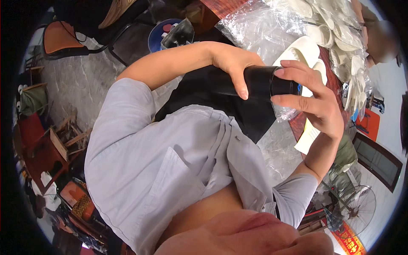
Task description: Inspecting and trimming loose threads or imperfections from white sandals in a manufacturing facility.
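I hold a black cylindrical flask [260, 81] lying on its side in front of my chest, above my black-clothed lap. My left hand [233, 61] wraps round its body, thumb along the near side. My right hand [316, 95] grips the lid end, fingers bent over its upper and lower sides; a small blue patch shows at that end. Whether the lid is loose cannot be told. Right behind my right hand lies a white slipper [302, 49], with part of another beside it. A pale yellow paper [307, 138] sits below my right wrist.
A red-brown table [214, 6] bears crumpled clear plastic [259, 25] and a heap of cream slippers [335, 29]. Another person [376, 38] is at the far right. Around stand a chair [63, 36], a blue basin [154, 40], an orange-red stool [369, 124] and a fan [356, 210].
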A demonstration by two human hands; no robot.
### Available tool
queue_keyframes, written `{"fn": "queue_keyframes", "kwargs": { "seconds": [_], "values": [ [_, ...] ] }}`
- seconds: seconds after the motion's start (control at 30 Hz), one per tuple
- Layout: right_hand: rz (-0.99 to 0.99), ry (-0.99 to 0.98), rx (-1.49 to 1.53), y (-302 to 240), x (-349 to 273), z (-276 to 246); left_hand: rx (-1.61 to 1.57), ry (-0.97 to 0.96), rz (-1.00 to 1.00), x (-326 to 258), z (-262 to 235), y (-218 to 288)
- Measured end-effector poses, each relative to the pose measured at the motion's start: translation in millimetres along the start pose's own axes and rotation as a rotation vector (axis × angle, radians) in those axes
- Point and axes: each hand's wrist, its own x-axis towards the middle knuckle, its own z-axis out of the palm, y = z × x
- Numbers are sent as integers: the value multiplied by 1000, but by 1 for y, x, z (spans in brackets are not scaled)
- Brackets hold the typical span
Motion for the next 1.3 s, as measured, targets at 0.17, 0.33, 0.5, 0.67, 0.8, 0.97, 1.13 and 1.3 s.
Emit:
{"fn": "queue_keyframes", "kwargs": {
  "seconds": [0.17, 0.33, 0.5, 0.67, 0.8, 0.97, 1.13, 1.3],
  "values": [
    [-77, -13, 46, -4, 4, -3, -106, -172, -10, 1, -2, -4],
    [647, 241, -342, -17, 9, 23, -120, 37, -81, -3, 8, 8],
    [599, 152, -98, -8, -4, 10, 134, 166, 16, -9, 9, 0],
    [113, 56, -111, 1, -7, 14, 244, 276, 26, -19, 8, 4],
    [650, 312, -194, -11, -7, 53, 433, 233, -46, -20, 8, 9],
    [502, 252, -141, -13, -15, 59, 522, 222, -94, -32, 11, -6],
    [92, 132, -377, -4, -20, 78, 504, 146, -151, -35, 14, -1],
    [574, 309, -358, -15, -16, 112, 616, 270, -142, -31, 29, -12]
  ]
}}
